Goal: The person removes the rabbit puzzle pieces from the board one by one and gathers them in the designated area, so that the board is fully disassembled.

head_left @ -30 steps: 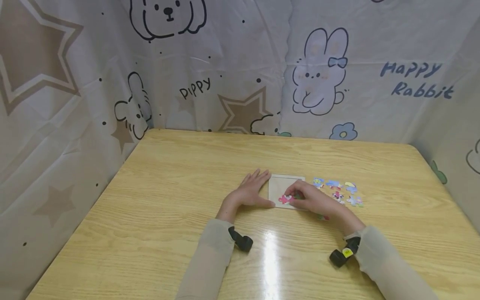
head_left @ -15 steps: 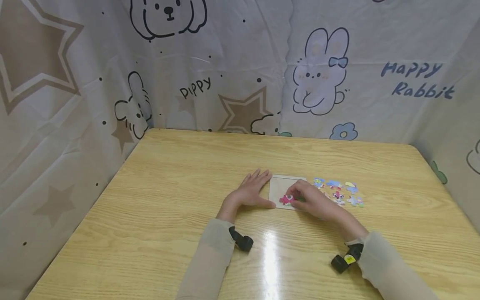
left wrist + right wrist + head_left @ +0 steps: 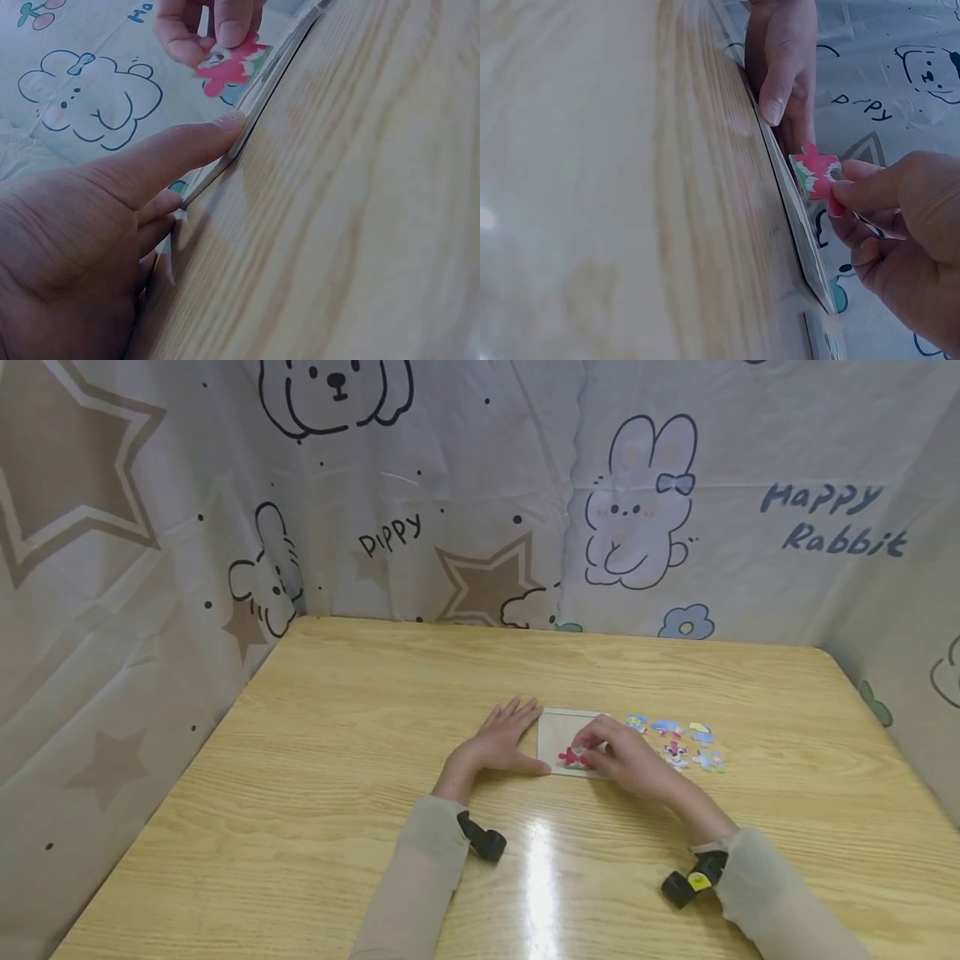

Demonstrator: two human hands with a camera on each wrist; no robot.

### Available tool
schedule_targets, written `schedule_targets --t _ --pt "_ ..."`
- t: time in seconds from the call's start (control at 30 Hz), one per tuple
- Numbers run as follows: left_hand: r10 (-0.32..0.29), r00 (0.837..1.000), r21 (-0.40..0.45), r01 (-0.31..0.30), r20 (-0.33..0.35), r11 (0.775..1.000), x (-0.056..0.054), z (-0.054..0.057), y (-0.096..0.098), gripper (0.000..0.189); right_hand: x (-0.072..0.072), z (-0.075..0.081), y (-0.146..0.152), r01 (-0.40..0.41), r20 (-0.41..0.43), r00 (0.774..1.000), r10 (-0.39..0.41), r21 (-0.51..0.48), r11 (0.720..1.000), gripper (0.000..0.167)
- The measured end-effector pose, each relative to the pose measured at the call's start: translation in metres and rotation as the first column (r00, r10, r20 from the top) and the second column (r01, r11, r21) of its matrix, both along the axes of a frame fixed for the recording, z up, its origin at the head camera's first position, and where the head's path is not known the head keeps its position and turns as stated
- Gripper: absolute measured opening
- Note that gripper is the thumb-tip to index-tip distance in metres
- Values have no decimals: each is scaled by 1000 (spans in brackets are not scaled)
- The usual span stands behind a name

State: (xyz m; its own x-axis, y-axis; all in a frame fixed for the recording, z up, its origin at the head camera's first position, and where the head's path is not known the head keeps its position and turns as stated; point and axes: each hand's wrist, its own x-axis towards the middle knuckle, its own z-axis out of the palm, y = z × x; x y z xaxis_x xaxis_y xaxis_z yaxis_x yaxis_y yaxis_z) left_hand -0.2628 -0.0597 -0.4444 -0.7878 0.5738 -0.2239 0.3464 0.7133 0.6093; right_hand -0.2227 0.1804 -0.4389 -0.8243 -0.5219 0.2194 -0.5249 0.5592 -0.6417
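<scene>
A pink puzzle piece (image 3: 819, 171) with white and green patches is pinched between the thumb and fingers of my right hand (image 3: 624, 757). It hangs close over the lower part of a pale, flat puzzle tray (image 3: 558, 727). My left hand (image 3: 501, 740) lies at the tray's left side, fingers straight and spread. In the left wrist view its thumb (image 3: 217, 129) rests on the tray's near edge. Part of the tray is hidden under my right hand in the head view.
Several loose puzzle pieces lie right of the tray, among them a piece with a printed face (image 3: 675, 752) and a blue one (image 3: 669, 727). All rest on a wooden table (image 3: 360, 727). A printed cloth (image 3: 465, 485) hangs behind the table.
The pink puzzle piece has tilted and shifted very slightly within my right hand's pinch, over the tray. My right wrist has moved slightly toward the near right. My left hand stays in place.
</scene>
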Motion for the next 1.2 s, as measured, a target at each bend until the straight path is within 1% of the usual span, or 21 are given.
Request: schedule_targets --t 0.17,0.3,0.57,0.8,0.97,1.2 --pt "3 1000 12 -3 -5 1000 0 -1 1 98 4 -2 12 41 19 999 -40 -15 999 12" --pt "-1 1000 18 1 -7 1000 0 0 1 98 9 -3 26 74 39 997 -73 -16 997 13" --pt "-9 1000 18 9 -9 1000 0 1 0 99 18 -6 50 108 -13 994 -108 -13 994 16" --pt "-12 1000 13 12 -5 1000 0 0 0 99 30 -5 65 111 -37 993 -113 -36 993 18" --pt "-13 1000 15 13 -10 1000 -1 -1 0 98 35 -4 74 143 -72 987 -144 -19 990 17" --pt "-16 1000 14 16 -12 1000 -1 -1 1 99 42 -4 87 196 -34 980 -196 14 980 13"
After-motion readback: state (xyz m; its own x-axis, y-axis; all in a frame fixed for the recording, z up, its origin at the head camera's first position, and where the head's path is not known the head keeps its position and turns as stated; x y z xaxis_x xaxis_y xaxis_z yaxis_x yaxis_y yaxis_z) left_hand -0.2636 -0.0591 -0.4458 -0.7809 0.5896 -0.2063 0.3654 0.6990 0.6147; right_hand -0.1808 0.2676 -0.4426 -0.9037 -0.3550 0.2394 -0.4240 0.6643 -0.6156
